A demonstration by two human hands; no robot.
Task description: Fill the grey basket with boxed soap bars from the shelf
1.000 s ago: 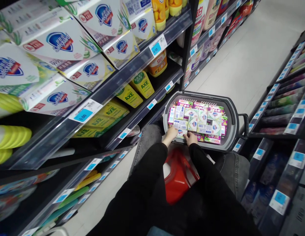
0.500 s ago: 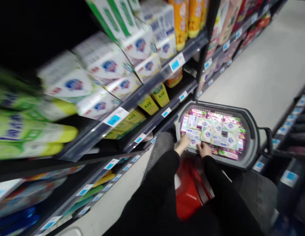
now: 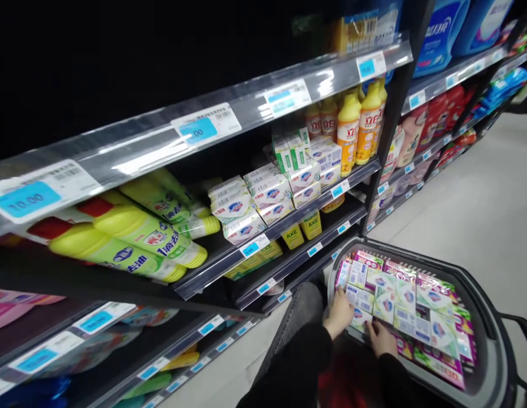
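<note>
A grey basket [image 3: 487, 317] with a black handle holds packs of soap boxes [image 3: 406, 294] in white and pale green, lying over purple-and-pink packages [image 3: 448, 371]. At its near left corner my left hand [image 3: 340, 313] has its fingers curled at the left edge of a white soap box [image 3: 360, 320]. My right hand [image 3: 381, 339] pinches at the right side of that same box. Both hands are low inside the basket's near rim, and the undersides of their fingers are hidden.
On the left, a dark shelf [image 3: 289, 218] carries stacked soap boxes [image 3: 272, 195], yellow-green bottles [image 3: 140, 232] lying tilted, and orange bottles [image 3: 368, 122]. Yellow AXE packages [image 3: 293, 235] sit lower. Grey aisle floor [image 3: 471, 209] stretches beyond the basket. Something red [image 3: 342, 379] is below my arms.
The view has swung up and left, bringing an upper shelf edge into sight and putting the basket lower right. My hands remain at the same soap box.
</note>
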